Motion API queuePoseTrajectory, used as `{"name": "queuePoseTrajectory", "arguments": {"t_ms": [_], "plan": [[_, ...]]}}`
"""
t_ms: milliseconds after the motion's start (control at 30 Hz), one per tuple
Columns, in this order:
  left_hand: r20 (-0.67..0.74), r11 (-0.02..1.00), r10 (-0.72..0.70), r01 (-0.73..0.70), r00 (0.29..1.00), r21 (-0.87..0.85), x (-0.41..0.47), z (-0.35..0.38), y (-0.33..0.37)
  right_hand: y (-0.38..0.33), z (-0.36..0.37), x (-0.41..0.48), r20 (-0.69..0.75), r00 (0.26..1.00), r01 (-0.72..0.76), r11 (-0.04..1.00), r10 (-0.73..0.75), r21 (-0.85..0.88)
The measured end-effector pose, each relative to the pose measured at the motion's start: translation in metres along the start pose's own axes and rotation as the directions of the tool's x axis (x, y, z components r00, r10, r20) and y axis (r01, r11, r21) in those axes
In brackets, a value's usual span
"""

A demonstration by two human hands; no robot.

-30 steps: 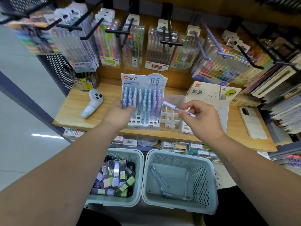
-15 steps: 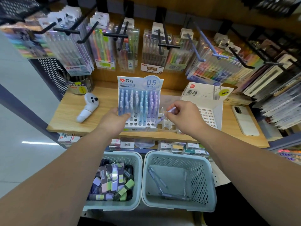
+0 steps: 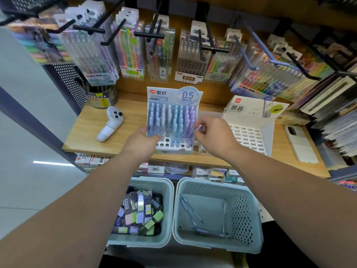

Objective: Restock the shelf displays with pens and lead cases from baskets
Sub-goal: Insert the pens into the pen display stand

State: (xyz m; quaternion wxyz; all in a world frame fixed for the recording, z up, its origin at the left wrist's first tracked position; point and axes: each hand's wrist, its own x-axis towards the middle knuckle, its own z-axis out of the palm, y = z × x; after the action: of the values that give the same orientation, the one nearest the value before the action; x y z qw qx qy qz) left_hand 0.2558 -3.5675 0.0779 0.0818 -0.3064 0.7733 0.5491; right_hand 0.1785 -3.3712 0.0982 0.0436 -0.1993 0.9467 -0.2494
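Fingers (image 3: 201,133) of the right hand (image 3: 215,137) pinch a lilac pen (image 3: 199,127) at the right edge of the pen display (image 3: 172,120), which stands on the wooden shelf (image 3: 92,132). The left hand (image 3: 142,141) grips the display's left side, fingers curled round it. Below the shelf, the left basket (image 3: 135,243) holds lead cases (image 3: 141,207); the right basket (image 3: 212,183) holds a few loose pens (image 3: 191,211) lying flat.

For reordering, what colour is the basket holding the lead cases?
Pale mint green; the basket shows best in the head view.
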Motion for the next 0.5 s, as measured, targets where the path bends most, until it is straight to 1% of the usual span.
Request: {"name": "queuePoseTrajectory", "arguments": {"t_ms": [133,333,500], "plan": [[-0.003,1.0,-0.011,0.011,1.0,0.003,0.0,0.0,0.0,-0.004,-0.003,0.005,-0.038,0.999,0.003,0.999,-0.001,0.051],[-0.018,1.0,0.004,-0.004,1.0,0.019,0.001,0.001,-0.001,-0.01,-0.007,0.007,-0.004,1.0,0.009,0.997,-0.008,0.079],[-0.021,1.0,0.022,-0.022,1.0,0.001,0.002,0.002,-0.003,-0.015,-0.004,0.008,-0.042,0.999,0.017,0.991,-0.011,0.129]]}}
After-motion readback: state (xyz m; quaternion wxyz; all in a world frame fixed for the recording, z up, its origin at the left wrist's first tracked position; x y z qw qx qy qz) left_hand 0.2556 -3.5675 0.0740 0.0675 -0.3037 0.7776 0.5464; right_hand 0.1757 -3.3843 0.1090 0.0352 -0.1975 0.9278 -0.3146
